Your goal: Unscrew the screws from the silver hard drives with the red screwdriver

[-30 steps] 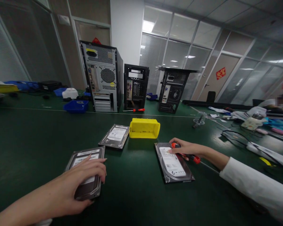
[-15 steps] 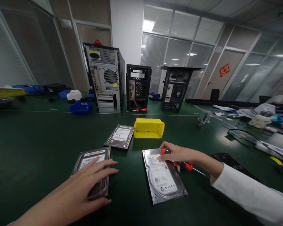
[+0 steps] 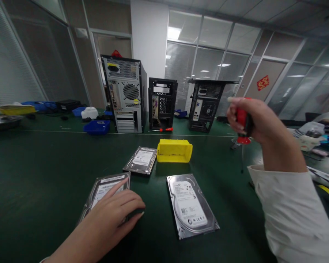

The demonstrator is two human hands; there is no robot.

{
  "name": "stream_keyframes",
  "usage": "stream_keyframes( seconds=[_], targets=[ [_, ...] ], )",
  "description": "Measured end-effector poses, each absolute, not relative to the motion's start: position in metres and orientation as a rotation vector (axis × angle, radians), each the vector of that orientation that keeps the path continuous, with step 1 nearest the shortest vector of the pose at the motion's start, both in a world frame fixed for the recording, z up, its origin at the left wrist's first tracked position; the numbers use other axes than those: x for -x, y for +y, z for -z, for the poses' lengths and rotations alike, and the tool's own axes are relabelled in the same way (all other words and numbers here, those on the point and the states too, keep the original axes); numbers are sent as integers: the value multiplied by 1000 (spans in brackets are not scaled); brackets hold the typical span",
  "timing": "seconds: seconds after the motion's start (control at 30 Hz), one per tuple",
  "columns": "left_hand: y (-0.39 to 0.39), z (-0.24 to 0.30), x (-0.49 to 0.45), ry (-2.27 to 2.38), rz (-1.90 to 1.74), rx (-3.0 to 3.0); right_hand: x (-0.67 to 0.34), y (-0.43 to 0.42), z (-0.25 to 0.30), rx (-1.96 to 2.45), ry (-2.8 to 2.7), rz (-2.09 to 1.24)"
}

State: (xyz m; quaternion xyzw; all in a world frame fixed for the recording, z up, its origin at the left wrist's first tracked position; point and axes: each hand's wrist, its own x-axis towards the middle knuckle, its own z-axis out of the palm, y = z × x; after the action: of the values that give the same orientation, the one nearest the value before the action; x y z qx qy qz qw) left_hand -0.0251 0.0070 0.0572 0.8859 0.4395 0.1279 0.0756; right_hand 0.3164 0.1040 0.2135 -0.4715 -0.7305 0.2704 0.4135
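My right hand [image 3: 253, 120] is raised at the right, closed around the red and black handle of a screwdriver [image 3: 242, 126]. Its shaft points straight down, with the tip above the table. At the lower left my left hand [image 3: 113, 217] lies over a hard drive [image 3: 109, 184], fingers curled at its right side with the thumb below. The hand hides much of that drive. Right of it, a silver hard drive [image 3: 190, 204] lies label up, touched by neither hand. Another hard drive [image 3: 141, 160] rests farther back, beside a yellow bin [image 3: 174, 151].
Across the back of the green table [image 3: 44, 168] stand a large computer case [image 3: 126, 95], a smaller black case [image 3: 162, 104] and another black case [image 3: 207, 106]. A second screwdriver [image 3: 164, 129] lies before them. Blue trays [image 3: 97, 126] sit at back left; assorted clutter lies along the right.
My right hand has lifted off the silver hard drive, rising to the right and turning the screwdriver tip downward. The fingers of my left hand have curled in at the drive's right side.
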Motion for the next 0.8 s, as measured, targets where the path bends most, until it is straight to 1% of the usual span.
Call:
stream_keyframes(
  seconds=[0.07,0.13,0.2,0.3,0.4,0.5,0.6,0.8],
  targets=[
    [5,-59,22,1307,-389,-2675,-307,108,-198,1347,-2006,-691],
    [3,-59,19,1306,-389,-2690,-292,119,-171,1606,-2235,-769],
    [2,-58,18,1301,-392,-2706,-278,134,-142,1803,-2349,-872],
    [2,-57,17,1290,-407,-2722,-269,155,-112,2070,-2431,-999],
    [3,-57,18,1307,-392,-2700,-274,165,-102,2248,-2458,-1009],
    [6,-58,20,1348,-353,-2665,-282,168,-99,2336,-2464,-1003],
    [7,-56,22,1354,-379,-2660,-282,170,-94,2312,-2487,-984],
    [6,-48,25,1346,-460,-2657,-270,168,-90,2219,-2562,-770]
  ],
)
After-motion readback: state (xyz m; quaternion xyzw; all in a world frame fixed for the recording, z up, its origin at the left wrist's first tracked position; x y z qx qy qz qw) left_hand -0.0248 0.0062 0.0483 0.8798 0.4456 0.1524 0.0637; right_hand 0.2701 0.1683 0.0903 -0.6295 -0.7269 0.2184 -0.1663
